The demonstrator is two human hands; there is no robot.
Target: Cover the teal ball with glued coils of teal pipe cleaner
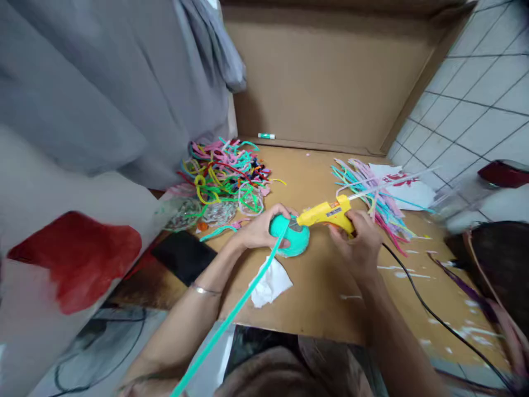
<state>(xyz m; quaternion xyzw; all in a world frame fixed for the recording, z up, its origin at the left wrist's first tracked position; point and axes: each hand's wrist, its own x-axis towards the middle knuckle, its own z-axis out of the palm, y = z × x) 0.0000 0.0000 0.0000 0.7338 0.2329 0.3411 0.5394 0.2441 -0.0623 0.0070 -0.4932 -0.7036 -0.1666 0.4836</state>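
My left hand (264,227) grips a round teal piece (298,240) by its left side, above the table. It looks fuzzy, and a greyish patch shows near its top. A long teal pipe cleaner (238,309) runs from it down to the lower left, past my left forearm. In my right hand (359,240) is a yellow hot glue gun (326,213), its nozzle pointing left at the patch; whether the tip touches cannot be told. A clear glue stick (390,182) sticks out of the gun's back. Below the round piece lies a crumpled white tissue (270,282).
Tangled coloured pipe cleaners (223,171) and clear plastic pieces lie at the back left, near a black flat object (183,256). Straight pipe cleaners (372,187) lie at the right. The gun's black cord (425,303) crosses the table (318,298). A cardboard panel (326,82) stands behind.
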